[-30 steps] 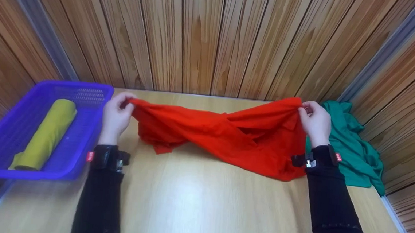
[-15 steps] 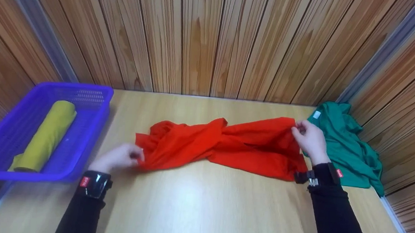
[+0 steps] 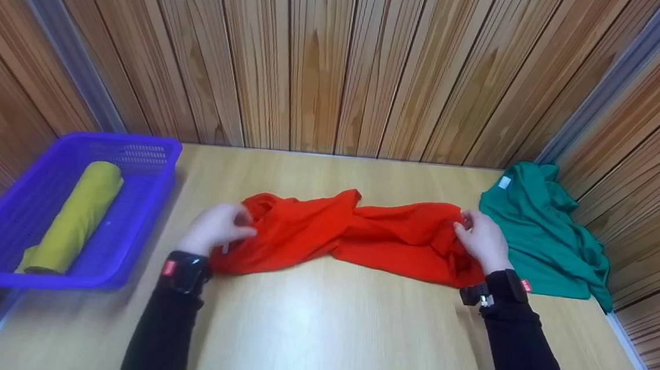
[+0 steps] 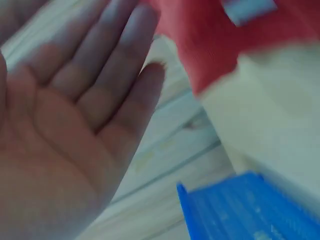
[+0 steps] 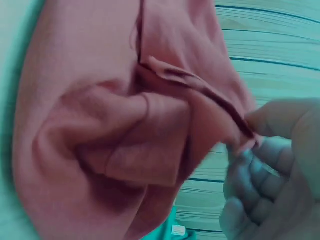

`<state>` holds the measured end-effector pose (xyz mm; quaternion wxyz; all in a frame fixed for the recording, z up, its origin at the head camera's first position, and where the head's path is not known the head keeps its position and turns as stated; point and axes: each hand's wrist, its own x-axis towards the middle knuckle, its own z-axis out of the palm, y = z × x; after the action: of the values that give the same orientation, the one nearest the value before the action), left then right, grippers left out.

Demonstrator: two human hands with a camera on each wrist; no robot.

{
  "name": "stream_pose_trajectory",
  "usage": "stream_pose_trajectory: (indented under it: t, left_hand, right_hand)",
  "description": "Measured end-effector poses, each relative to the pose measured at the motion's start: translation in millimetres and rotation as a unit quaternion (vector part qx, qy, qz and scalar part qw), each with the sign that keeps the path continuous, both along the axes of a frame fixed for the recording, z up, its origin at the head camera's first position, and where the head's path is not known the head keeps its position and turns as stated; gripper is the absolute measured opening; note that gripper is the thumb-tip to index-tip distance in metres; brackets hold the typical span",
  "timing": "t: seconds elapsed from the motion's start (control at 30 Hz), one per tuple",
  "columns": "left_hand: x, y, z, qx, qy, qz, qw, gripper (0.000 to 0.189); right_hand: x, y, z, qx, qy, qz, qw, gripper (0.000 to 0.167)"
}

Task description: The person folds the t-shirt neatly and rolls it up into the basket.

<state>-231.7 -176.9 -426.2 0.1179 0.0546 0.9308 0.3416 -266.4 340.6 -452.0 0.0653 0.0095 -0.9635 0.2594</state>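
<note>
So the biggest thing here is the wood-plank walls, closing in the back and both sides, so nothing's sliding off past those. Next is the pale tabletop: there's a thin strip of it along the back wall and a way deeper stretch on the near side, so most of the elbow room is toward the person. The purple basket is jammed up by the left wall, with a modest gap before the red cloth, which lies rumpled and sort of twisted across the middle, its front edge on bare wood. Over on the right, the green cloth is bunched against the wall and reaches the table's right edge, and the gap between it and the red one is pretty tight. The yellow roll lies lengthwise in the basket with space along its right side. Right hand pinches the red cloth's right edge between thumb and fingers. Left hand is at the other end with loose fingers, gripping nothing; it blocks the view there, so I honestly can't tell if the fingertips touch fabric. Tiniest bit: a white label near the green cloth's back left edge.
</note>
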Motion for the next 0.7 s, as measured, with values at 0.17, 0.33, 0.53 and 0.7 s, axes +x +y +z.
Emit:
stream_pose_trajectory:
  t: [0.17,0.33,0.53,0.7]
  left_hand:
    - [-15.4,26.7,-8.2,0.003,0.044,0.060,0.9973,0.037]
    - [-25.0,47.2,-18.8,-0.013,0.075,0.100,0.9921,0.041]
    - [-31.8,60.7,-28.6,-0.008,0.074,0.119,0.9901,0.042]
    - [-33.3,65.3,-33.4,0.019,0.053,0.136,0.9891,0.038]
  right_hand:
    - [-3.9,-16,-3.1,0.034,0.082,-0.020,0.9959,0.039]
    - [-6.0,-48,-9.1,0.016,0.071,0.053,0.9959,0.032]
    - [-5.5,-95,-23.8,0.011,0.060,0.158,0.9855,0.022]
    - [-7.4,-126,-27.3,0.019,0.039,0.176,0.9834,0.025]
